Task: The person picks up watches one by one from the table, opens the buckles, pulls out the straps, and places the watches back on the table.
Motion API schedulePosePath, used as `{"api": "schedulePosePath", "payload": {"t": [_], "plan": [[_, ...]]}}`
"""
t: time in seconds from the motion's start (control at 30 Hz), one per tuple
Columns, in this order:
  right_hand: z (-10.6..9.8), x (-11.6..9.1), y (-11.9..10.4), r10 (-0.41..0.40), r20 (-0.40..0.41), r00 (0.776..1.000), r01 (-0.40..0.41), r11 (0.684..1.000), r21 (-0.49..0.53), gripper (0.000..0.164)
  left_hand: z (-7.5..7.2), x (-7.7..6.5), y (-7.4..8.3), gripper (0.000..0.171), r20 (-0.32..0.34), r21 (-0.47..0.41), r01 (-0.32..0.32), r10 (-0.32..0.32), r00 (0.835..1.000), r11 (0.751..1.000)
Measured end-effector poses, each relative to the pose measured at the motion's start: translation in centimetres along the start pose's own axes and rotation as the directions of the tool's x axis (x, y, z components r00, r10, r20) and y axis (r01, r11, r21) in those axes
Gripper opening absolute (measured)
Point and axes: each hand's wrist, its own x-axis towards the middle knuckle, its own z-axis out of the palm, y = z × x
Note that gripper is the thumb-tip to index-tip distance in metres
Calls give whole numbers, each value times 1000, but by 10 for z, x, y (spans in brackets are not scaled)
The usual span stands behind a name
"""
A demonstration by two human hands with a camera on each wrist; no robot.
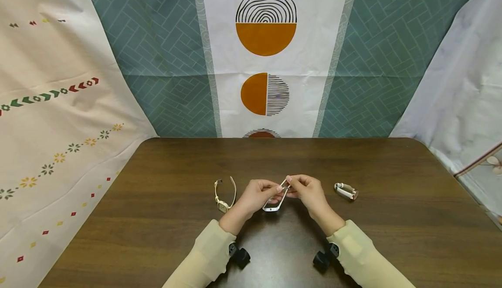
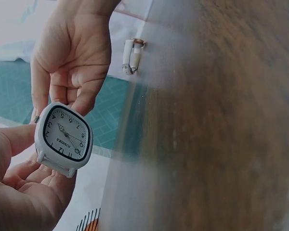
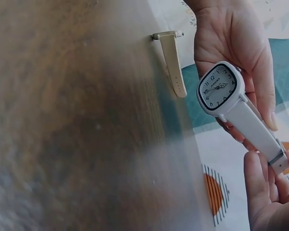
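Observation:
Both hands hold a white wristwatch (image 1: 271,209) low over the table, its squarish case hanging toward the person. My left hand (image 1: 256,194) pinches the strap from the left, thumb on top. From the right, my right hand (image 1: 311,194) grips the strap's upper end between thumb and fingers. In the right wrist view the white strap (image 3: 250,126) runs from the case to a metal buckle (image 3: 281,153) at the right hand's (image 3: 274,197) fingers. The dial (image 2: 66,132) faces the left wrist camera, in front of the fingers.
Left of the hands, a cream-strapped watch (image 1: 222,206) rests on the brown table (image 1: 176,244) with its strap undone. A white watch with rose-gold metal (image 1: 347,191) lies to the right. Behind the far edge hangs a patterned cloth (image 1: 164,61).

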Motion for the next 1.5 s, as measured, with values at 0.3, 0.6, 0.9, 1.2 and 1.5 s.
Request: {"api": "schedulePosePath", "payload": {"t": [0.3, 0.6, 0.9, 1.2, 1.5], "plan": [[-1, 0, 0, 22, -22, 1000, -22, 999, 34, 29, 1, 1, -1, 23, -7, -1, 11, -11, 1000, 1000], [-3, 1, 0, 15, 10, 1000, -16, 999, 52, 26, 1, 1, -3, 24, -12, -10, 17, -17, 1000, 1000], [-4, 1, 0, 5, 28, 1000, -8, 997, 81, 22, 0, 2, -2, 25, -11, -4, 20, -20, 1000, 1000], [-9, 1, -4, -4, 72, 997, -2, 996, 87, 27, 1, 1, -2, 24, -17, -6, 15, -15, 1000, 1000], [-13, 3, -3, 6, 64, 998, -15, 990, 143, 10, -1, 0, 1, 25, -20, -17, 4, -4, 1000, 1000]]}}
